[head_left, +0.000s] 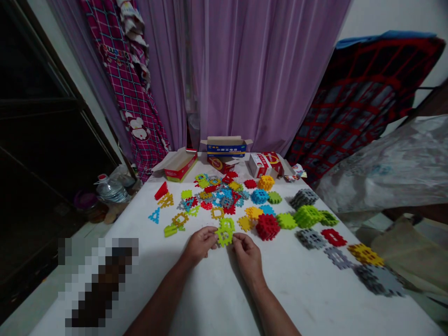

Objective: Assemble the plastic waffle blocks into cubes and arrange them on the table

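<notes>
Two lime-green window-like pieces (225, 232) are at the middle of the white table (210, 289), one overlapping or joined to the other; which, I cannot tell. My left hand (203, 242) pinches the left edge of the nearer piece. My right hand (247, 252) is closed at its right edge, thumb and finger together, and the contact there is too small to make out. Behind them lies a loose heap of mixed toothed plastic pieces (227, 201). A red stack (268, 227) stands to the right of my right hand.
Stacks sorted by colour line the right side, with green (307, 216) and grey (380, 280) ones. Open boxes (226, 148) stand at the back edge. Yellow triangles (165, 200) lie at the left. A pixelated patch covers the lower left.
</notes>
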Demonstrator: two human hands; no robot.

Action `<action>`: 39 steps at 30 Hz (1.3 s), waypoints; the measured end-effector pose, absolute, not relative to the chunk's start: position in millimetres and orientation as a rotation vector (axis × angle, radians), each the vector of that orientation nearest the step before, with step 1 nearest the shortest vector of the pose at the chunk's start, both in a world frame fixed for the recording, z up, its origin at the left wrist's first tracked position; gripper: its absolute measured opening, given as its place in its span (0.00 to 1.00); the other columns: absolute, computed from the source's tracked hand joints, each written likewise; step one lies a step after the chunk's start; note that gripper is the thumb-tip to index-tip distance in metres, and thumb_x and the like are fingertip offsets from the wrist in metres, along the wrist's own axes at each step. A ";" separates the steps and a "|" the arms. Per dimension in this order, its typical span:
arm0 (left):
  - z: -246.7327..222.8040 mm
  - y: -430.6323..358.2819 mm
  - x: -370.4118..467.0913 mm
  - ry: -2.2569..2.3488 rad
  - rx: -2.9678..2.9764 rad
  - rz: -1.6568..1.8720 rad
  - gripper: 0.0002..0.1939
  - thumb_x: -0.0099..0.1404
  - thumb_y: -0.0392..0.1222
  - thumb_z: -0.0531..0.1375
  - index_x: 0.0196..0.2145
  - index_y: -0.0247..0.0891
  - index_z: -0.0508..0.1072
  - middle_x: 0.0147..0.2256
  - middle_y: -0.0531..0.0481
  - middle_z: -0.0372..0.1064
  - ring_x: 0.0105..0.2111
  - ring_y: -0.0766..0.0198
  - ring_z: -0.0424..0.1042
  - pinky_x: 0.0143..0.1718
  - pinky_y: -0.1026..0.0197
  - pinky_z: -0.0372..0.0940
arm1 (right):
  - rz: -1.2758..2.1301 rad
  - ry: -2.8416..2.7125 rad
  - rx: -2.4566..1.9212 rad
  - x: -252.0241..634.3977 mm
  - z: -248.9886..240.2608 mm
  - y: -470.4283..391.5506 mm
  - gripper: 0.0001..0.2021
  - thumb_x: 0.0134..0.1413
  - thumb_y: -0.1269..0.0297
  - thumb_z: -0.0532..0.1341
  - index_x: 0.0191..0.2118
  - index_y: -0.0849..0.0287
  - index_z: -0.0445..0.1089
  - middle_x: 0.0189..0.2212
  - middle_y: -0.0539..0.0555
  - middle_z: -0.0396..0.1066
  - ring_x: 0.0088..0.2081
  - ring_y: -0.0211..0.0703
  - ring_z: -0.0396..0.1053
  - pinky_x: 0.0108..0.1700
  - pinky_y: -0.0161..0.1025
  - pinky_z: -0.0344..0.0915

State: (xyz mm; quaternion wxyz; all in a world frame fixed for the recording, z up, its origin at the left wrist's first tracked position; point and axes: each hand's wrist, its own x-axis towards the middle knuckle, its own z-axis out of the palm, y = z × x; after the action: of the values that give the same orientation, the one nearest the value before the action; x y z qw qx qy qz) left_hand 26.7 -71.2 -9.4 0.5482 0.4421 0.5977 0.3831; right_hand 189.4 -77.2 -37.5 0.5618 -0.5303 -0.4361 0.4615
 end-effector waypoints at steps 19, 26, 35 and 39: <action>7.0 -65.0 29.8 1.461 0.957 0.801 0.19 0.51 0.51 0.65 0.36 0.36 0.71 0.35 0.48 0.76 0.18 0.75 0.62 0.18 0.69 0.46 | 1.154 -0.862 -1.243 197.0 -30.6 -79.9 0.21 0.42 0.47 0.65 0.36 0.59 0.70 0.28 0.53 0.74 0.21 0.36 0.65 0.25 0.35 0.64; 9.5 -42.3 36.1 1.518 0.974 0.776 0.16 0.56 0.52 0.61 0.32 0.36 0.71 0.36 0.46 0.77 0.18 0.75 0.61 0.19 0.68 0.47 | 1.157 -0.983 -1.260 206.7 -36.9 -91.2 0.15 0.45 0.52 0.64 0.32 0.59 0.71 0.24 0.51 0.72 0.22 0.36 0.64 0.26 0.35 0.62; -3.8 -35.7 35.5 1.568 1.273 0.716 0.16 0.58 0.54 0.57 0.31 0.36 0.70 0.31 0.50 0.75 0.17 0.72 0.62 0.21 0.67 0.55 | 1.187 -0.969 -1.234 204.6 -31.4 -88.5 0.15 0.43 0.52 0.65 0.30 0.59 0.72 0.22 0.50 0.71 0.21 0.36 0.63 0.24 0.33 0.60; -1.3 -36.3 33.4 1.633 1.431 0.617 0.14 0.61 0.51 0.54 0.34 0.38 0.70 0.30 0.51 0.74 0.20 0.70 0.64 0.22 0.67 0.57 | 1.223 -0.947 -1.220 204.1 -27.7 -89.1 0.16 0.42 0.50 0.66 0.29 0.59 0.71 0.22 0.51 0.72 0.21 0.36 0.63 0.24 0.33 0.60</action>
State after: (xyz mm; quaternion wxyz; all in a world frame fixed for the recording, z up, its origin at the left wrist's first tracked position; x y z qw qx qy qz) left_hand 33.4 -36.3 -1.3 0.4280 0.5731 0.6538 0.2469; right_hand 204.1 -89.1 -27.7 0.5531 -0.5159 -0.4005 0.5172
